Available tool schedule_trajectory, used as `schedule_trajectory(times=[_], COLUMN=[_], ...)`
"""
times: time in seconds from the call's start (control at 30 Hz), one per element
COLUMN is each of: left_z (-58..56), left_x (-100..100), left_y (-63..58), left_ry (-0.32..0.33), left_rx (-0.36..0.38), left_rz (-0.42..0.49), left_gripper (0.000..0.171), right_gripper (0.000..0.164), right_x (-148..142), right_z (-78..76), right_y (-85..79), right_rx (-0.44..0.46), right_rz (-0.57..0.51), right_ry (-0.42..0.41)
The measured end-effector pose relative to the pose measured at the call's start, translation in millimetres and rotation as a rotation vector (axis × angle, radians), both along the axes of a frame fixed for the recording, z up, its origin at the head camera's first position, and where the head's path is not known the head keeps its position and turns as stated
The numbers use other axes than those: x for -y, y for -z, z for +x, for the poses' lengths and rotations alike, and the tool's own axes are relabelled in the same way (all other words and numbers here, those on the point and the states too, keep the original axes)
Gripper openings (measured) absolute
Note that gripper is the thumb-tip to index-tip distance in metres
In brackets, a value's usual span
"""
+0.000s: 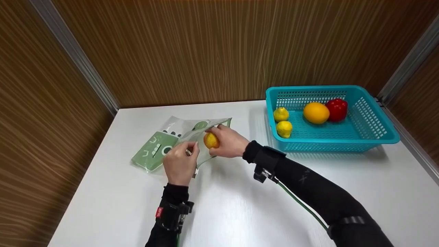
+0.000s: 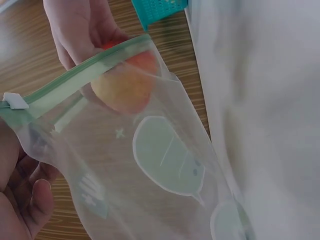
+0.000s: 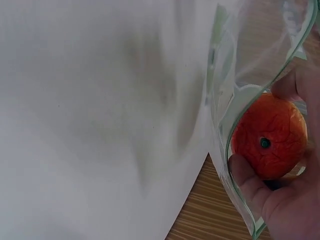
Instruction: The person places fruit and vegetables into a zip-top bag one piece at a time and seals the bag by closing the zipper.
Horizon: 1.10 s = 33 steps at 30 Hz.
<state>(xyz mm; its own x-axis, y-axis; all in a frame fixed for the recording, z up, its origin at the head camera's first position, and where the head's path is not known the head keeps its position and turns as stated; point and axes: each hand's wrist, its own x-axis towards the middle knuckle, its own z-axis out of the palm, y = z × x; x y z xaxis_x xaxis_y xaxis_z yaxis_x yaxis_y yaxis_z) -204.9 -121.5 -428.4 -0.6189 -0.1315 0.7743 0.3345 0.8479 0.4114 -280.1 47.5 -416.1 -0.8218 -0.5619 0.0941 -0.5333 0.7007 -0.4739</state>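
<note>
Nearest on the white surface (image 1: pixel 233 212), the left hand (image 1: pixel 178 166) had thumb and forefinger pinched together on the rim of a clear, green-printed zip bag (image 1: pixel 152 152)! Just beyond, the right hand (image 1: pixel 230 141) was curled round a red-and-yellow fruit (image 1: pixel 211 140), right in the bag's open mouth, its lower part showing through the film. Farther off to the right stood a turquoise basket (image 1: pixel 337 141): two small yellow fruits (image 1: pixel 284 129), a larger orange-yellow fruit (image 1: pixel 316 113), and a glossy red fruit (image 1: pixel 337 109) touching it!

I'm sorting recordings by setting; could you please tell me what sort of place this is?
Probably a recording booth: woodgrain panels with metal corner strips border three sides of a white table, and black wrist devices look like recording gear.
</note>
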Motion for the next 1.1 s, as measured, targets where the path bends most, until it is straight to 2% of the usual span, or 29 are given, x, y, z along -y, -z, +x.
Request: schedule_trajectory(times=[0.4,0.67,0.73,0.9,1.0,1.1], left_z=[0.5,2.0,1.7,1.1,1.3,1.4], left_x=[0.8,-0.4,-0.5,-0.6,-0.6,-0.3], left_y=[-2.9,-2.3,-1.8,-1.6,-1.7,-2.1], left_ry=[0.005,0.004,0.004,0.015,0.017,0.020], left_rx=[0.001,0.008,0.003,-0.008,-0.010,-0.008], left_rz=[0.000,-0.006,-0.009,-0.007,-0.007,-0.007], left_gripper=[0.008,0.007,0.007,0.008,0.007,0.007], right_gripper=[0.040,0.016,0.015,0.031,0.032,0.031], right_x=[25.5,43.2,46.4,52.6,55.6,57.9], right_z=[-16.0,-27.9,-30.8,-36.8,-39.6,-41.4], right_y=[12.5,22.4,25.4,32.0,34.5,36.0], right_rx=[-0.004,0.029,0.050,0.053,0.060,0.084], right_rz=[0.068,0.191,0.216,0.301,0.374,0.426], right_ry=[-0.008,-0.035,-0.038,-0.084,-0.121,-0.124])
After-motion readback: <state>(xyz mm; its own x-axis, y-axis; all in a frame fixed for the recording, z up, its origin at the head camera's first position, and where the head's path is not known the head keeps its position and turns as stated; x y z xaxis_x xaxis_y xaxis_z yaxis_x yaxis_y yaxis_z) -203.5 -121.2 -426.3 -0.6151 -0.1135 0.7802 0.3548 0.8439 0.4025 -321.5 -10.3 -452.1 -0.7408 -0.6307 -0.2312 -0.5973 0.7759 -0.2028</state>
